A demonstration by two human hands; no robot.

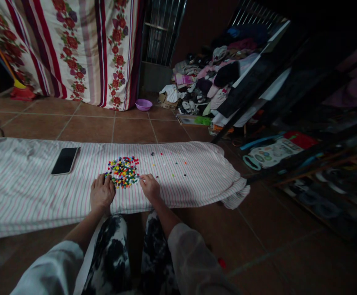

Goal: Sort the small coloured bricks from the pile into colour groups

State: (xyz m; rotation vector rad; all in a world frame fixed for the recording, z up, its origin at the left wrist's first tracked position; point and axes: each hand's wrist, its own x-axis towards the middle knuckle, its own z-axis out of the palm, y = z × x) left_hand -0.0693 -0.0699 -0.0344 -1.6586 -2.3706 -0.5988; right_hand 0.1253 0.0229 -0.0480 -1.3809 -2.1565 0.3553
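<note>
The left hand (103,191) lies palm down, open, at the colourful pile (123,171). The right hand (150,187) bends its fingers opposite; its grip I cannot tell.

Loose, plain sleeves (53,262) in pale grey pair with trousers (112,248) blotched in black and white.

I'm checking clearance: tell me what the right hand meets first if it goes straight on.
The right hand would probably meet the pile of small coloured pieces, right at its edge; whether they touch is unclear.
</note>
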